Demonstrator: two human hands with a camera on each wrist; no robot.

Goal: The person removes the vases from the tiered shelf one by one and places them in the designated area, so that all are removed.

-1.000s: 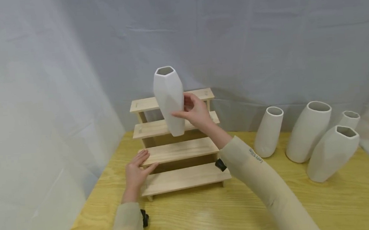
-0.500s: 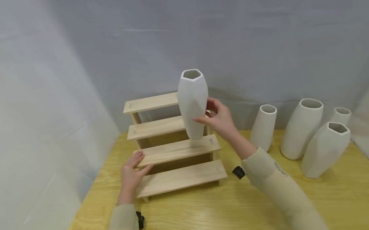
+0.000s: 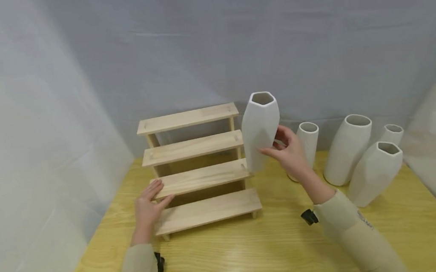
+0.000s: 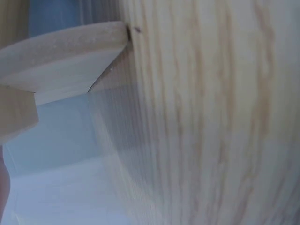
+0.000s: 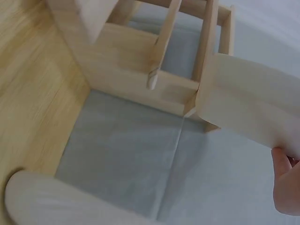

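Note:
In the head view my right hand grips a tall white faceted vase by its side. The vase is raised upright just off the right end of the wooden tiered shelf, its five-sided mouth facing up. The right wrist view shows the vase overlapping the shelf's frame, with my thumb and curled fingers on its side. My left hand rests on the shelf's left end, fingers on the second step from the bottom and thumb spread along its front edge. In the left wrist view the shelf shows at close range.
Several more white vases stand at the right: a slim round one partly behind my right hand, a larger round one, a faceted one and a small one behind. All are on the wooden table before a grey cloth backdrop.
My right hand has carried the faceted vase rightward and lower, from in front of the upper steps to beside the shelf's right end. My left hand keeps its place on the shelf.

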